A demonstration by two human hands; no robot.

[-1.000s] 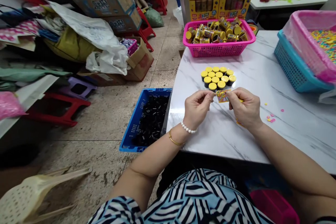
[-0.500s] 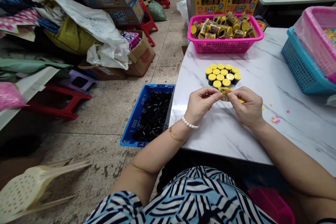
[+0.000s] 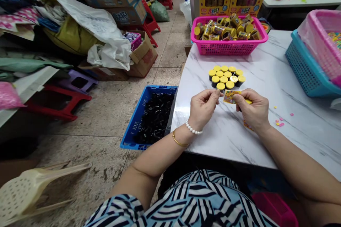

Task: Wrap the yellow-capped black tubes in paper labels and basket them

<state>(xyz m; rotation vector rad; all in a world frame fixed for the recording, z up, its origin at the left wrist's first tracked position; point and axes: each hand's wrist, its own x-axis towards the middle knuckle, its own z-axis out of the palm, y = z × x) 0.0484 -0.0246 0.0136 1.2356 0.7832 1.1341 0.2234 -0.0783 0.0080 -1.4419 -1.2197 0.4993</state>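
1. Basically, head view: R hand point(image 3: 253, 109) grips printed yellow label point(image 3: 230, 97) over white tbl point(image 3: 269, 65), near yellow-lidded pots point(image 3: 227, 74).
2. Same view: L hand point(image 3: 204, 109) pinched closed just beside label's L edge; can't tell if holding anything.

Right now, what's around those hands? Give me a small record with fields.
Right hand: pinching a printed yellow label
Left hand: fingertips close together beside it; contact unclear
Just beyond: yellow-lidded black tubs grouped on the marbled white table
Farther back: pink basket heaped with labelled tubs
Floor, left: blue crate of black pieces
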